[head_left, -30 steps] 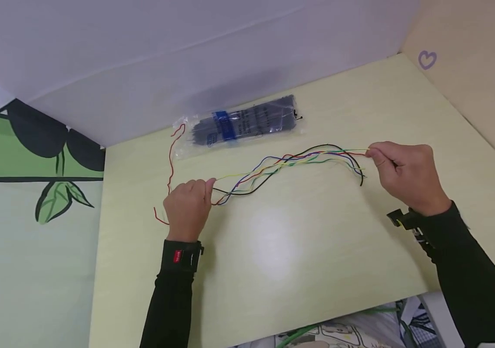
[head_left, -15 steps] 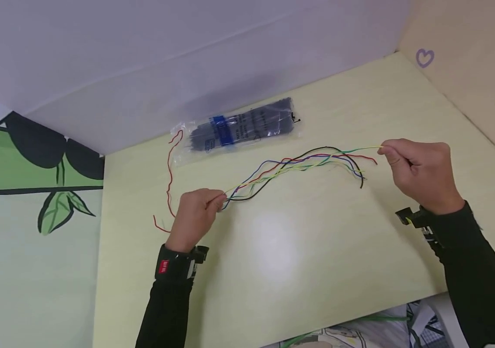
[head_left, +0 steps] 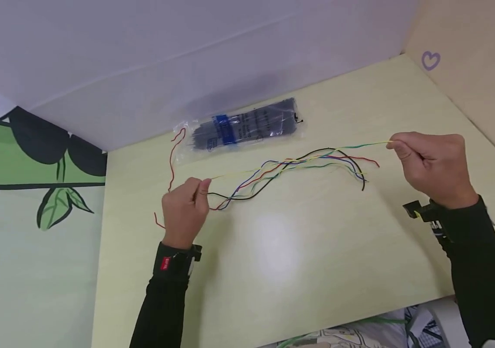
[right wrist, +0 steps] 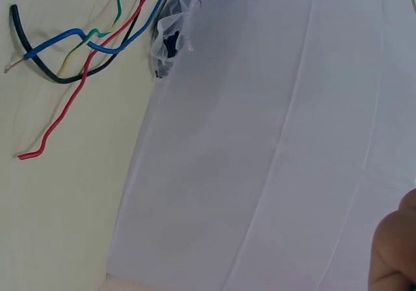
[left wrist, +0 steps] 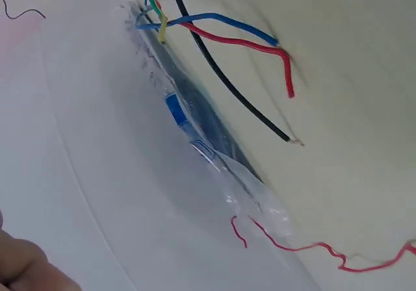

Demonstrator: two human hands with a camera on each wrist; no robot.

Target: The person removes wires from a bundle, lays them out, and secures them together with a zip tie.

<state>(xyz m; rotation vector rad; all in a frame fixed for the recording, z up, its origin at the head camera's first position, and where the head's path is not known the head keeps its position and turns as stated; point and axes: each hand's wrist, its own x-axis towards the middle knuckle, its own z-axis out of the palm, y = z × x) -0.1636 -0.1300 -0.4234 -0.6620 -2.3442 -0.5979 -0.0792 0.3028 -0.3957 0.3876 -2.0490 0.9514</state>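
My left hand (head_left: 185,212) pinches one end of a thin yellow-and-green wire (head_left: 362,145), held up off the table at the left. At the right, my right hand (head_left: 436,169) pinches its other end between thumb and forefinger, so the wire spans both hands. Beneath it on the table lie a black wire (left wrist: 227,83), a blue wire (left wrist: 234,21), a red wire (right wrist: 58,119) and another yellow-and-green wire, loosely crossing. Each wrist view shows only part of its hand at a lower corner; the pinched ends are out of sight there.
Behind the wires, a clear bag of dark cable ties (head_left: 264,121) with a blue label lies against the pale wall. A separate kinked red wire (head_left: 172,164) lies at the left, partly behind my left hand. The table (head_left: 299,270) ends at the front edge.
My right hand has moved right, drawing the yellow-and-green wire out straighter; the red wire's end has come free of it. My left hand has turned and lifted, pinching the opposite end.
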